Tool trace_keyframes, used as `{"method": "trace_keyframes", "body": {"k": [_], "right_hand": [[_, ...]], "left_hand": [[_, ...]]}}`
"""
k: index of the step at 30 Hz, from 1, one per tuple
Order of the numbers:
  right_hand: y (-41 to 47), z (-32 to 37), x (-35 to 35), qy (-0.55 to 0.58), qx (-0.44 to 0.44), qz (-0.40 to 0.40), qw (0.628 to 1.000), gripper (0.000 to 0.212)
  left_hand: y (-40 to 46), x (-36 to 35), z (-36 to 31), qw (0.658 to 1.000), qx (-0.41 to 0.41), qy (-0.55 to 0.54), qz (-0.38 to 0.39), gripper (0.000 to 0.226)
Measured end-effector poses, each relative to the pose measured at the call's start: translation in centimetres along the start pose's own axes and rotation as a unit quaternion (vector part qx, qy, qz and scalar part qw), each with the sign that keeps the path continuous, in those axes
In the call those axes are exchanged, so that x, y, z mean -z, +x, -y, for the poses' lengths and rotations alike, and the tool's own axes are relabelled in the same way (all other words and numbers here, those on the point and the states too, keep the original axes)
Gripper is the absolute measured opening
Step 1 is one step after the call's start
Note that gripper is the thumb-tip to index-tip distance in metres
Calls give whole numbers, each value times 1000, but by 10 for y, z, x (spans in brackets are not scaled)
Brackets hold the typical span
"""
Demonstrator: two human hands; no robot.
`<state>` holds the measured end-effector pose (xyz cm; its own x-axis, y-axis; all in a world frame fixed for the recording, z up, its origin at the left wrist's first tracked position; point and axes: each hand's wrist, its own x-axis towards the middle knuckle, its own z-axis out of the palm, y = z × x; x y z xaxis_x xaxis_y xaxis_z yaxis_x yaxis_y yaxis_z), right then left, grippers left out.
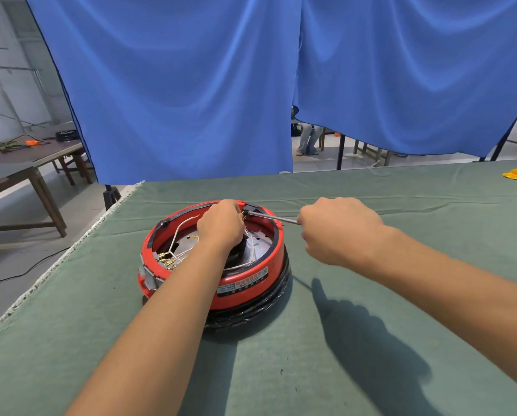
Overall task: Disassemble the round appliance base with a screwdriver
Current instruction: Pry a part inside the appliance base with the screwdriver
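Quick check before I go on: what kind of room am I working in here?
Likely a workshop or a recording station set up for teardown work. A green cloth covers the bench, blue curtains screen it off, and a wooden table with cables stands behind on the left. The red appliance base lies open, wires showing.

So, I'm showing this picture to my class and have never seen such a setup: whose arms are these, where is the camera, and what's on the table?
The camera sits on a person's head, looking down at their own bare arms. On the green cloth table lies a round red appliance base, opened, with white wires showing inside. The right hand holds a screwdriver in a closed grip, its tip at the far rim. The left hand reaches inside the base near that tip; what its fingers do is hidden. Blue curtains hang behind.
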<state>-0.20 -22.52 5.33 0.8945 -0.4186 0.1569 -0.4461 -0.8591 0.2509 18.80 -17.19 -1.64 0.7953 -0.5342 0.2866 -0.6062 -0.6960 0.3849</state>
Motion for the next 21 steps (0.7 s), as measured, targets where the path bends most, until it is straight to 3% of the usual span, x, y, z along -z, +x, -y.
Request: {"method": "trace_keyframes", "body": {"k": [1, 11, 15, 18, 21], "right_hand": [[3, -7, -3, 5, -3, 5, 1000, 7], [19, -41, -40, 87, 17, 19, 996, 32], [18, -26, -59, 128, -8, -19, 992, 23], [13, -17, -75, 258, -67, -27, 963, 17], [14, -15, -86, 376, -122, -49, 917, 39]], "left_hand": [[0, 0, 0, 1000, 0, 0, 0, 17], [-9, 5, -4, 1000, 13, -26, 7, 16], [-16, 5, -5, 998, 11, -59, -15, 17], [-16, 9, -6, 995, 3, -62, -84, 18], [-20, 14, -10, 987, -58, -61, -134, 20]]}}
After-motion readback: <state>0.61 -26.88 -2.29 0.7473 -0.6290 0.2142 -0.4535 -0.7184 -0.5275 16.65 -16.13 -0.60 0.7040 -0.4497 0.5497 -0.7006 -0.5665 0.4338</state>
